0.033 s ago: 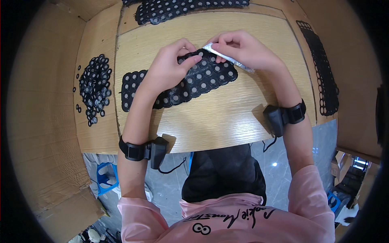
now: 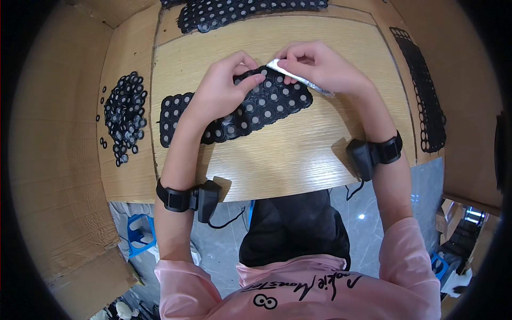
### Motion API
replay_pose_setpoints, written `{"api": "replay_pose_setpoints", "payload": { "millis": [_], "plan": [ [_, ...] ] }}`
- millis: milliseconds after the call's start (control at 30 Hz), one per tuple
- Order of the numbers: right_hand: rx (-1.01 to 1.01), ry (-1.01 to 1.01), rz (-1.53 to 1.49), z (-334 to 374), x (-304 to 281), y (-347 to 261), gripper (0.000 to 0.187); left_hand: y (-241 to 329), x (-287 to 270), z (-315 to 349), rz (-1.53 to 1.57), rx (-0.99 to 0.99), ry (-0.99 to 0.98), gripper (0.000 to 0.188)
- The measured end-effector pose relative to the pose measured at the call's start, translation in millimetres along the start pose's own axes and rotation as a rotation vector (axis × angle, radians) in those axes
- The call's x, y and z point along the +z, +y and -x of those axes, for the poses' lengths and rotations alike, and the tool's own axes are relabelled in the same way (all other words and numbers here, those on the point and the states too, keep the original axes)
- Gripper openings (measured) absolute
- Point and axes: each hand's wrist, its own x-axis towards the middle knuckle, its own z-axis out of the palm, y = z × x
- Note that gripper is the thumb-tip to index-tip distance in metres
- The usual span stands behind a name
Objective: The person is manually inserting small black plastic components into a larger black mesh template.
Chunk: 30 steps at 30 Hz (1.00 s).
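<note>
A black rubbery sheet (image 2: 274, 98) of joined round pieces with grey centres lies across the table, its right part slightly raised at the far edge. My left hand (image 2: 226, 82) pinches that far edge, thumb on top and the other fingers curled behind it. Between the thumb and fingers of my right hand (image 2: 314, 64) is a slim white-and-silver tool, seemingly wrapped (image 2: 301, 78). Its far end meets the sheet's far corner, close to my left thumb; whether it touches is hard to tell. My left forearm hides part of the sheet.
Loose black rings (image 2: 125, 109) are heaped on cardboard at the left. More dotted black sheets (image 2: 234, 13) lie along the far edge. At the right is a strip of black ring webbing with open holes (image 2: 424, 90). Cardboard walls (image 2: 58, 122) stand on both sides.
</note>
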Motion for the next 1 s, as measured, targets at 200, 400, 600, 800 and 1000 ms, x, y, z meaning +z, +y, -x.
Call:
{"api": "replay_pose_setpoints", "payload": {
  "millis": [200,400,600,800,1000],
  "plan": [
    [0.01,-0.028,0.084,2.4,0.9,-4.8,0.033,-1.5,-2.9,-1.3,0.051,-0.051,0.001,0.02],
    [0.015,-0.064,0.089,2.6,-0.1,-4.3,0.032,-3.1,-4.1,-1.8,0.087,-0.077,0.005,0.021],
    [0.033,-0.072,0.102,2.7,0.3,-5.0,0.031,-3.2,-5.7,-1.7,0.121,-0.086,-0.009,0.02],
    [0.046,-0.072,0.091,2.9,1.0,-5.6,0.03,-4.1,-6.3,-2.0,0.18,-0.07,-0.009,0.019],
    [0.037,-0.066,0.063,1.7,2.2,-2.7,0.03,-4.4,-7.3,-1.8,0.131,-0.066,-0.017,0.018]
  ]
}}
